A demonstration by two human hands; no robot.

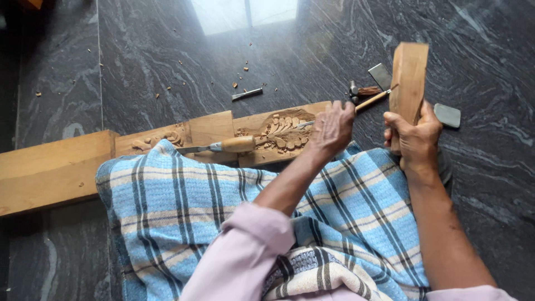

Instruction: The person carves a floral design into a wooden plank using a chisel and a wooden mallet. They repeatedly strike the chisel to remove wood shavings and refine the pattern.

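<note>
Mid-carving step, as I read it. My left hand point(332, 129) is wrapped shut around a slim wooden-handled carving chisel point(370, 101); its blade end runs under my fingers down toward the leaf relief, and the exact tip contact is hidden by the hand. My right hand point(415, 139) is clamped around the lower end of a blocky rectangular wooden mallet point(408, 81), held upright and raised just beside the chisel's handle end. The mallet face looks about level with the handle butt, near it; I can't tell if they touch.

The workpiece is a long pale wooden plank with carved leaf and scroll relief point(281, 131), lying across the dark marble floor point(156, 50) right in front of my lap, partly covered by the blue-and-white checked cloth point(184, 206) over my legs. A second chisel with a rounded wooden handle point(223, 146) rests on the plank, left of the leaf carving.

Spare tools well apart on the floor: a small steel chisel point(247, 93) beyond the plank, a flat grey stone point(447, 115) just right of the mallet hand, more tool heads point(365, 89) behind the mallet. Wood chips are scattered about.

My judgement on what the next move calls for: a short, square tap of mallet on the chisel butt, left hand holding the blade angle steady so the cut stays within the leaf detail. A glancing hit would skid the blade across finished relief.
</note>
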